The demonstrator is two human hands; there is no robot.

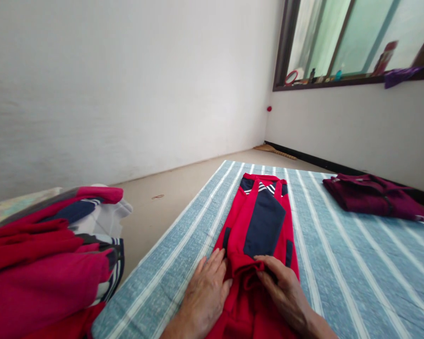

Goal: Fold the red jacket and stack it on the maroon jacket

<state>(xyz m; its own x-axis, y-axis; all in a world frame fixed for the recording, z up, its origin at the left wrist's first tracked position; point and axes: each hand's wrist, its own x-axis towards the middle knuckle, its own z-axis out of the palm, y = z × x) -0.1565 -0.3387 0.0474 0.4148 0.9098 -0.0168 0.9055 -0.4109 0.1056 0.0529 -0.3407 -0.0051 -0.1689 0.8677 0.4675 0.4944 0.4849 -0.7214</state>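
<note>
A red and navy jacket (pixel 265 230) with white stripes lies in a long, narrow folded shape, its collar end pointing away from me. My left hand (pixel 207 289) rests along its left edge, fingers stretched out, touching the red cloth. My right hand (pixel 286 289) is closed on a bunched red edge of the jacket near the middle, thumb and fingers pinching the cloth. The jacket's near end runs out of view between my wrists.
The jacket lies on a blue sheet with white stripes (pixel 183 254). A folded maroon garment (pixel 371 197) is at the right. Piled clothes (pixel 49 268) stand at the left. A white wall (pixel 127 94) rises behind, with a window (pixel 356 37) at upper right.
</note>
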